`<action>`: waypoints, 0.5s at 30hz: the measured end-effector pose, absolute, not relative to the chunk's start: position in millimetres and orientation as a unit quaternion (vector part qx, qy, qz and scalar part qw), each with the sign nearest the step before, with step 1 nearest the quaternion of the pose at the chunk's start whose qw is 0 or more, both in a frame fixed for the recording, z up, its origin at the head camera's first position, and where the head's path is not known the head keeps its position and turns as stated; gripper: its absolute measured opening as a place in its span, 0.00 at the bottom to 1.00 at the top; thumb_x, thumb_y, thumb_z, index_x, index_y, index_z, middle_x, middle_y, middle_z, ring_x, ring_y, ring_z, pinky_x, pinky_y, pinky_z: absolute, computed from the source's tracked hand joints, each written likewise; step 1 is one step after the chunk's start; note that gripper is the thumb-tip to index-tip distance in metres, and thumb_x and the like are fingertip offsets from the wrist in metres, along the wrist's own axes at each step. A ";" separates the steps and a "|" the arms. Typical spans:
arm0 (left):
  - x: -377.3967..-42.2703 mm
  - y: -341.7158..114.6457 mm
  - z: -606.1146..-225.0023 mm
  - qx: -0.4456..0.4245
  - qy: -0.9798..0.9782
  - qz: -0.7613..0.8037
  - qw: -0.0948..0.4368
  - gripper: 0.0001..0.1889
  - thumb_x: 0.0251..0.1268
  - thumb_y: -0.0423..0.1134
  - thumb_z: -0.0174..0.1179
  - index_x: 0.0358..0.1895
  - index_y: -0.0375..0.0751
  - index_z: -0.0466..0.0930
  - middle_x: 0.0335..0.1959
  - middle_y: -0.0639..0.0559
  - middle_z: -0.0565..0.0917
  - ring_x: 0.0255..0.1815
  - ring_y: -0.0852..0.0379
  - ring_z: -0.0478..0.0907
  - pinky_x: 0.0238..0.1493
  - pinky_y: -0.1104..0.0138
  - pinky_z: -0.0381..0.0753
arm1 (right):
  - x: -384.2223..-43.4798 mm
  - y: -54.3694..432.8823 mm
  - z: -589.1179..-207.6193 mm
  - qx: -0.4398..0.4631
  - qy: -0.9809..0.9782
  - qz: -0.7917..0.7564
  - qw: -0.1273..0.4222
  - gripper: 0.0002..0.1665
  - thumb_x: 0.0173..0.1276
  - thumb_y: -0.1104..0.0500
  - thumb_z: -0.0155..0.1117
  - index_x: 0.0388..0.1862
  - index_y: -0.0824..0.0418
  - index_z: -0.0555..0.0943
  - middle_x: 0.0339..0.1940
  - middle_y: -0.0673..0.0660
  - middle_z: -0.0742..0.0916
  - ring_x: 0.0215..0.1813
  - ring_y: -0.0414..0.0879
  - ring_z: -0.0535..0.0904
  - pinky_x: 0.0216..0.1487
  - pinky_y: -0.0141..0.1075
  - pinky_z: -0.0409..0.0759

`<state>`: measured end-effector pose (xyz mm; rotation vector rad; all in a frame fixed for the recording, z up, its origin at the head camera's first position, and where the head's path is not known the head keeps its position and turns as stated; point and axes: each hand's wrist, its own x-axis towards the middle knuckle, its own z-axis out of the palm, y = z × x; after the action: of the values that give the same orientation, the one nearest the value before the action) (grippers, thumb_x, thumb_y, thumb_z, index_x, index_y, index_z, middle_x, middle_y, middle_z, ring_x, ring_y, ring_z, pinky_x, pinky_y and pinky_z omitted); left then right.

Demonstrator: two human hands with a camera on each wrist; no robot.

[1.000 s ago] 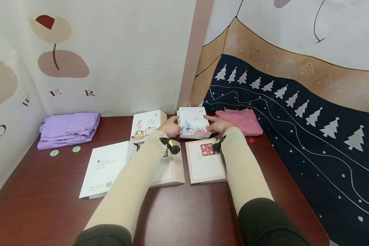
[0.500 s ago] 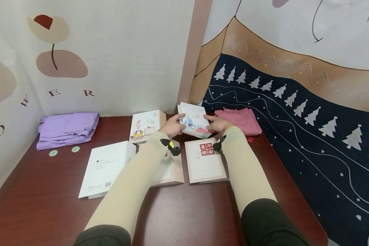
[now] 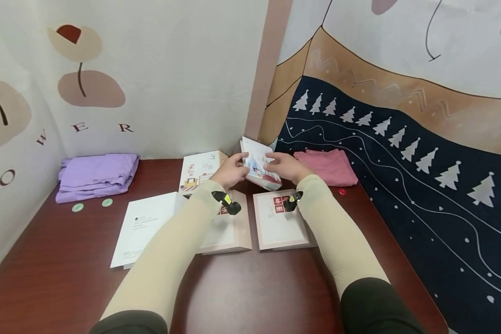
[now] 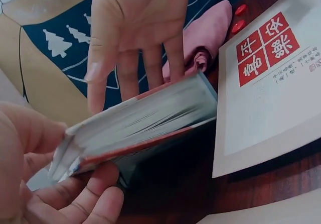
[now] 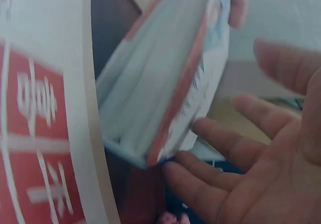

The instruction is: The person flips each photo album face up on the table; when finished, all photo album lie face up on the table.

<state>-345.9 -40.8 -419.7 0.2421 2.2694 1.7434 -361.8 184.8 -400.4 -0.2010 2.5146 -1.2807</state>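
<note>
Pinching a picture-covered book (image 3: 257,162) at its nine o'clock edge, the left hand (image 3: 229,172) has thumb and fingers clamped on it from opposite covers. The book is tilted at the far middle of the table (image 3: 237,287); whether it touches the tabletop I cannot tell. The right hand (image 3: 288,168) is on its three o'clock side, fingers stretched out and thumb apart, gripping nothing; its fingertips lie at or just beside the cover, and contact is hard to judge.

Taking the held book as the dial's centre, an illustrated book (image 3: 199,169) lies near at nine o'clock. At five o'clock is a white book with red squares (image 3: 271,234), at seven a similar book (image 3: 232,227) partly under the left sleeve, and farther out at eight a text-printed white book (image 3: 143,222). Pink cloth (image 3: 327,167) sits at three, folded purple cloth (image 3: 98,178) well apart at nine, with green buttons (image 3: 78,208) just beside it.
</note>
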 end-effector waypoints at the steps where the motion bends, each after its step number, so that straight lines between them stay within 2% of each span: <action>1: -344.9 -41.9 -417.7 0.088 0.784 0.600 0.131 0.34 0.79 0.32 0.54 0.84 0.45 0.59 0.68 0.32 0.76 0.58 0.47 0.79 0.67 0.52 0.80 | -360.6 182.4 -399.7 -0.074 0.874 -0.451 0.164 0.38 0.79 0.50 0.64 0.84 0.51 0.66 0.77 0.67 0.76 0.76 0.59 0.72 0.77 0.54 0.71; 6: -341.9 -45.1 -410.0 0.108 0.757 0.633 0.120 0.33 0.83 0.38 0.54 0.85 0.50 0.56 0.71 0.35 0.76 0.65 0.42 0.79 0.71 0.49 0.76 | -354.0 172.4 -398.7 -0.072 0.825 -0.527 0.190 0.38 0.82 0.48 0.61 0.86 0.42 0.61 0.83 0.63 0.69 0.79 0.60 0.69 0.74 0.60 0.73; 11: -340.3 -46.9 -408.1 0.128 0.719 0.671 0.131 0.31 0.87 0.41 0.49 0.86 0.51 0.53 0.77 0.37 0.72 0.72 0.37 0.76 0.76 0.44 0.70 | -348.8 164.4 -397.7 -0.091 0.759 -0.619 0.180 0.40 0.84 0.47 0.56 0.88 0.35 0.52 0.86 0.62 0.62 0.79 0.65 0.68 0.69 0.68 0.73; 13: -339.9 -47.2 -409.3 0.139 0.715 0.670 0.146 0.31 0.87 0.42 0.48 0.86 0.51 0.53 0.78 0.38 0.71 0.75 0.38 0.73 0.77 0.42 0.67 | -348.5 160.8 -397.9 -0.099 0.751 -0.631 0.166 0.45 0.83 0.49 0.59 0.89 0.33 0.47 0.86 0.61 0.60 0.78 0.66 0.69 0.66 0.70 0.75; 15: -340.7 -46.8 -412.1 0.150 0.720 0.657 0.163 0.31 0.87 0.42 0.48 0.86 0.52 0.53 0.79 0.41 0.71 0.77 0.40 0.71 0.78 0.42 0.66 | -348.3 157.1 -398.6 -0.096 0.764 -0.621 0.145 0.52 0.80 0.54 0.65 0.89 0.33 0.45 0.87 0.61 0.59 0.74 0.65 0.72 0.63 0.67 0.79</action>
<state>-340.7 -46.8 -412.1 0.4269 2.0538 1.8750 -348.3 157.1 -398.6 -0.2779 2.2022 -1.7900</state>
